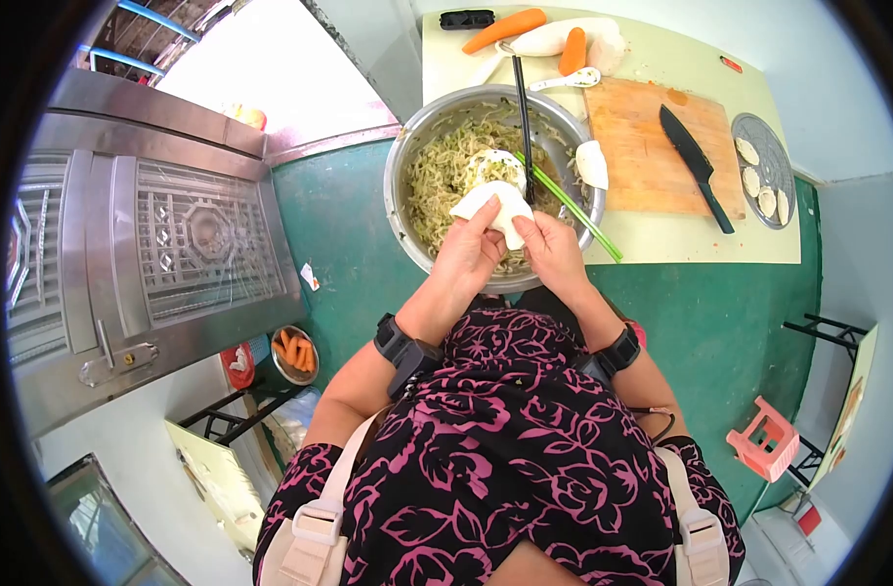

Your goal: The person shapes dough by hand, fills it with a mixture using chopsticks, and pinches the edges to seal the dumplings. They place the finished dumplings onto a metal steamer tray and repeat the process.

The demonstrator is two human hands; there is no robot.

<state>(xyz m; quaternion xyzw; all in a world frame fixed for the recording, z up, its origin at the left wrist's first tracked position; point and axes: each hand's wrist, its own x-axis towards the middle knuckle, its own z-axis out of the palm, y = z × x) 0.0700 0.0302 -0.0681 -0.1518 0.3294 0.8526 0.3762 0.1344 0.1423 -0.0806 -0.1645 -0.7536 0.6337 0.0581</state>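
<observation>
Over a large metal bowl I hold a white dumpling wrapper in both hands. My left hand pinches its left side, thumb on top. On its right edge, the fingers of my right hand are closed. Shredded greenish filling fills much of the bowl, and a white dish or spoon with filling lies just beyond the wrapper. Black chopsticks and green chopsticks rest in the bowl. White wrappers sit on its right rim.
A wooden cutting board with a black knife lies right of the bowl. Beyond it, a round tray carries several dumplings. Carrots, a white radish and a white spoon lie at the back. A pink stool stands right.
</observation>
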